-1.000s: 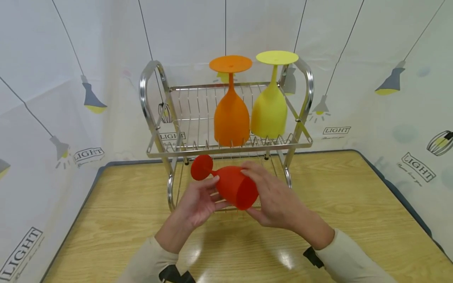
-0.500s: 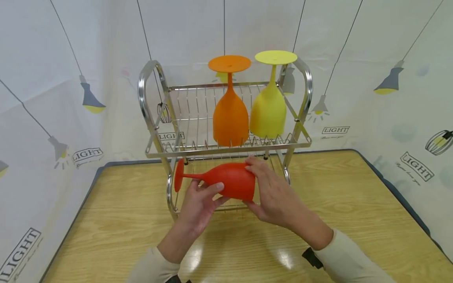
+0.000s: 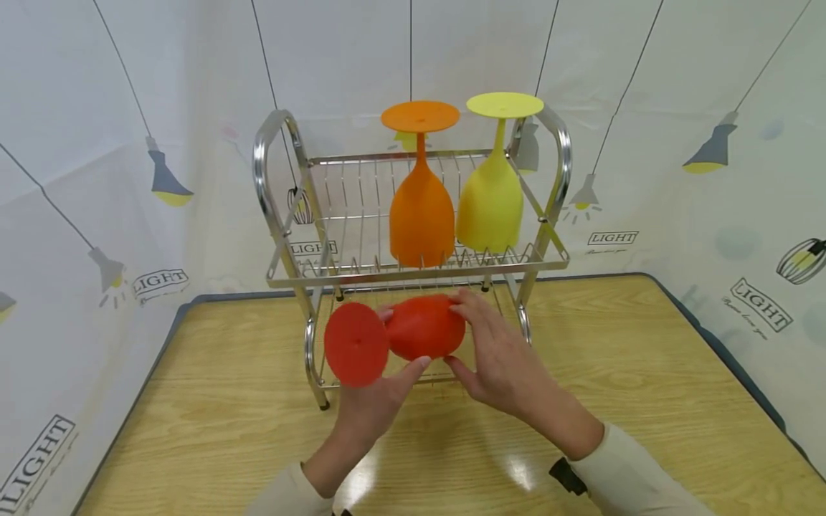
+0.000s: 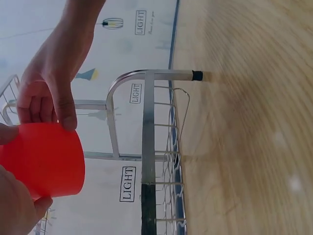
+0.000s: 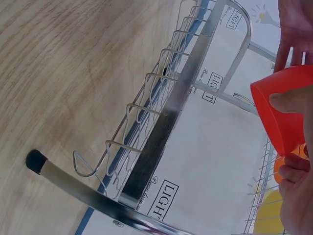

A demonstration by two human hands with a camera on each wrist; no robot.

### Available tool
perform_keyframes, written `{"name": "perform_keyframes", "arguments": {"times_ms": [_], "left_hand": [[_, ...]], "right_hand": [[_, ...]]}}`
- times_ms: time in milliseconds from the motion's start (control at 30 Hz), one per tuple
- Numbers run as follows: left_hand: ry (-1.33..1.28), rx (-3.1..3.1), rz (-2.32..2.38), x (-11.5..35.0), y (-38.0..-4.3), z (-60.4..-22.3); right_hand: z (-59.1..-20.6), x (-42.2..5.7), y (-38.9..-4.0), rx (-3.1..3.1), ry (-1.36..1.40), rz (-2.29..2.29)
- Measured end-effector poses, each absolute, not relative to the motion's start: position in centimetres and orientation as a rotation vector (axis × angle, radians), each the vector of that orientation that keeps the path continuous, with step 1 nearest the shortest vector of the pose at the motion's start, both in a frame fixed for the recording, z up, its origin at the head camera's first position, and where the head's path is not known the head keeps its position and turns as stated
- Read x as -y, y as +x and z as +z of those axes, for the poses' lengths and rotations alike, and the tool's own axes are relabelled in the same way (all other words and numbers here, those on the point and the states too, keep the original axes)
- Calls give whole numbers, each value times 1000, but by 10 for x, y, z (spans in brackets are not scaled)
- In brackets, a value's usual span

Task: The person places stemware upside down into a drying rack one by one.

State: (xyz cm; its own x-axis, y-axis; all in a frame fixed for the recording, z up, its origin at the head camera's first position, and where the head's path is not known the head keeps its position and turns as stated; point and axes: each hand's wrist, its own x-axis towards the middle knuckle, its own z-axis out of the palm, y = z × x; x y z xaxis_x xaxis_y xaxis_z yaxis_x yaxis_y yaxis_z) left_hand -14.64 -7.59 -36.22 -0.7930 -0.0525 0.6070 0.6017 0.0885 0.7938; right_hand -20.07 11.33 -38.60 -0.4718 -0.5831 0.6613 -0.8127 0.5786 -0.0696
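A red goblet (image 3: 427,327) is held sideways in front of the rack's lower tier, its round foot turned to the head camera. My left hand (image 3: 376,407) grips the bowl near the stem, thumb along its underside and fingertips showing behind it. At the rim end, my right hand (image 3: 506,362) pinches the bowl between fingers above and thumb below. The left wrist view shows the red bowl (image 4: 46,159) between both hands. In the right wrist view, the goblet's bowl (image 5: 279,105) is partly hidden by fingers. The goblet's mouth faces away from the head camera.
A two-tier metal dish rack (image 3: 413,276) stands on the wooden table (image 3: 645,373). On its upper tier, an orange goblet (image 3: 421,215) and a yellow goblet (image 3: 492,204) stand upside down, side by side. A patterned white sheet (image 3: 213,86) hangs behind and at both sides.
The red goblet has turned, its mouth swinging away from the head camera and its foot swinging toward it. My left hand has rotated and shifted slightly right; my right hand stays nearly in place.
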Motion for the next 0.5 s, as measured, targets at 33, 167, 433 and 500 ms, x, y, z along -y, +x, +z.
{"name": "perform_keyframes", "arguments": {"times_ms": [33,167,433,500], "left_hand": [[-552,1902,-1706,76,-145,-361],[-619,1884,-1651,76,-144,-361],[-692,1847,-1395,80,-150,-363],[-695,1844,-1354,81,-150,-361]], "right_hand": [[-387,-114,-200,2232,1096,517],[-387,-117,-199,2273,1062,566],[-382,-126,-201,2306,877,741],[-381,-130,-202,2296,811,790]]}}
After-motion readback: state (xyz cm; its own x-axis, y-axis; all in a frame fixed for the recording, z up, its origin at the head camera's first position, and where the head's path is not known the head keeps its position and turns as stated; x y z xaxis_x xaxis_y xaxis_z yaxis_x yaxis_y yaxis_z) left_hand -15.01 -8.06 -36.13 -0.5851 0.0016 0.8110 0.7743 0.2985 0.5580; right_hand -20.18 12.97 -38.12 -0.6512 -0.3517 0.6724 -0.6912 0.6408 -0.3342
